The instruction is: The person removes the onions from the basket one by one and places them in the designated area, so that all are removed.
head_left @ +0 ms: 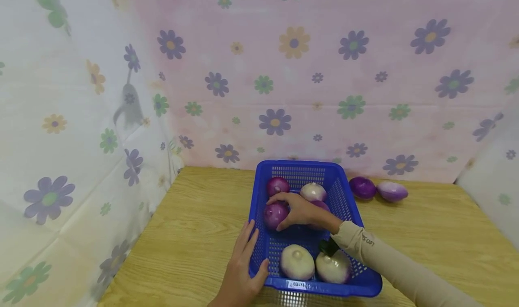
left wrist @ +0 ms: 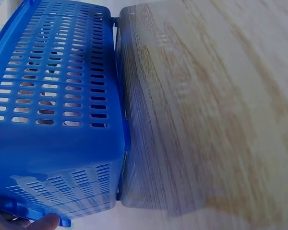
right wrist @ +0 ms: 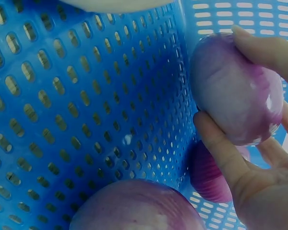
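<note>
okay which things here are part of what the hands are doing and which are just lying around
In use:
right hand gripping a purple onion
left hand steadying the blue basket

Lying about:
two onions on the table, right of the basket

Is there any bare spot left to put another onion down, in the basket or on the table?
The blue basket is crowded: onions fill its near and far ends, and the right hand grips a purple onion mid-basket. Bare tabletop lies left of the basket, beyond the left hand, and on the right, nearer than the two loose onions.
</note>
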{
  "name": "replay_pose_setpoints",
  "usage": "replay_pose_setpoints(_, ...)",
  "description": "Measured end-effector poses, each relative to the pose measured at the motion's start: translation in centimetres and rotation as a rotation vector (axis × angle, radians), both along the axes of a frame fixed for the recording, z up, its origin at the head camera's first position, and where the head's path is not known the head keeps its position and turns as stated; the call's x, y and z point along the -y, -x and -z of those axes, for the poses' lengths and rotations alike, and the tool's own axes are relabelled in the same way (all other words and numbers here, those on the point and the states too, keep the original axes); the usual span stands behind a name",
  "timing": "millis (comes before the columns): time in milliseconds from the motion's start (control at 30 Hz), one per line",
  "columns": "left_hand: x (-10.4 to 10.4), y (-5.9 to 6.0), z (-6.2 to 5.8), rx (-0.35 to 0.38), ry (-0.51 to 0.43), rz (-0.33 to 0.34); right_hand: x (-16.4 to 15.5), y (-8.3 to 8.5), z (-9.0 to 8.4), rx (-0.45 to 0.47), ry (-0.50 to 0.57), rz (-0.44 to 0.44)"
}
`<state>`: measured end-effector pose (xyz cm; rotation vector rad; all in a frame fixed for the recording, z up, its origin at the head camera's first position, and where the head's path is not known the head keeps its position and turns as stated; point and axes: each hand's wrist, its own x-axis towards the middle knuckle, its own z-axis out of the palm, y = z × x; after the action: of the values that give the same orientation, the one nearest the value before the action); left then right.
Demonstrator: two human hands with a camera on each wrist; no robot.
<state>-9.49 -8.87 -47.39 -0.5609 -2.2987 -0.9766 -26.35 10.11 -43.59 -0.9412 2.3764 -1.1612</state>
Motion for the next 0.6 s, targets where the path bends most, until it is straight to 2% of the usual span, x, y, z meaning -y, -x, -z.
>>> replay_pose_setpoints(200,0.0,0.0,0.1,0.014,0.013,-0.010,-0.1,0.0,-0.1,0.020,0.008,0.001)
replay_pose_setpoints(467,0.0,0.1,0.0,-0.001,0.014,-0.012,-0.8,0.5,-1.2,-0.059,0.043,-0.039)
replay_pose_setpoints(600,0.0,0.1,0.0,-0.008,0.011,-0.008,-1.3,0.7,-1.9,-0.030,0.079,-0.044)
